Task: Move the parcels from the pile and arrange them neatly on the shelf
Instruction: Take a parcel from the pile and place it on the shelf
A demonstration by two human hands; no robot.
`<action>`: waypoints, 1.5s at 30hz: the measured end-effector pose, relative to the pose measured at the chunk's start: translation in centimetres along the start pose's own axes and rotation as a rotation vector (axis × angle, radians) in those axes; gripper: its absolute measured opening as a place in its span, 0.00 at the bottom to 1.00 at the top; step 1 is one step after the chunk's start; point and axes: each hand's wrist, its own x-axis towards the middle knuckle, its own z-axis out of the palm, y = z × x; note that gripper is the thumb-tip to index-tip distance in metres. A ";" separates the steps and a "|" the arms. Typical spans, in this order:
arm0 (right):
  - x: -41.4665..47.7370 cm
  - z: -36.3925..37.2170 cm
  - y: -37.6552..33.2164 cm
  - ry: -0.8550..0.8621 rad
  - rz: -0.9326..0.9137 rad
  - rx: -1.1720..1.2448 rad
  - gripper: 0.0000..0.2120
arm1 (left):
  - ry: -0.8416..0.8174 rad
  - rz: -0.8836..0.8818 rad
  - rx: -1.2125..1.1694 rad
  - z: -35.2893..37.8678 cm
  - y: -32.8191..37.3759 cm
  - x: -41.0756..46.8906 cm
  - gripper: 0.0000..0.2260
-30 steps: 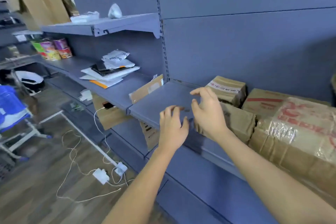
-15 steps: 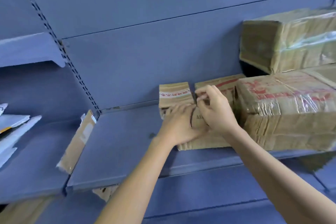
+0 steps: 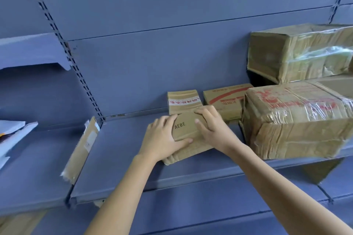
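Both hands gripped a small cardboard parcel (image 3: 189,135) marked "AEBE" at the centre of the frame, on the blue metal shelf (image 3: 118,162). The left hand (image 3: 162,139) lay over its near-left corner with fingers spread and thumb pressed across the top; the right hand (image 3: 212,126) covered its right end, fingers curled down over the far edge. Half a second earlier the hands had sat further back, closer to the taped box (image 3: 184,102) against the back panel; a second earlier they were only reaching in, and the camera was still turned toward the aisle at the left. Since then the view had swung square onto the shelf, and the parcel lay flat on the board, somewhat askew to the shelf edge, just in front of the taped box and a flat red-printed carton (image 3: 223,101). To the right stood a large film-wrapped box (image 3: 298,120), with another wrapped box (image 3: 298,51) stacked at upper right. A thin cardboard piece (image 3: 84,149) stood in the gap at centre left. The placement appeared nearly complete, needing mainly a squaring push.
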 end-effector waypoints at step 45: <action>5.6 1.2 8.6 0.237 0.017 -0.681 0.28 | 0.409 -0.390 -0.914 -0.2 -4.0 -3.4 0.34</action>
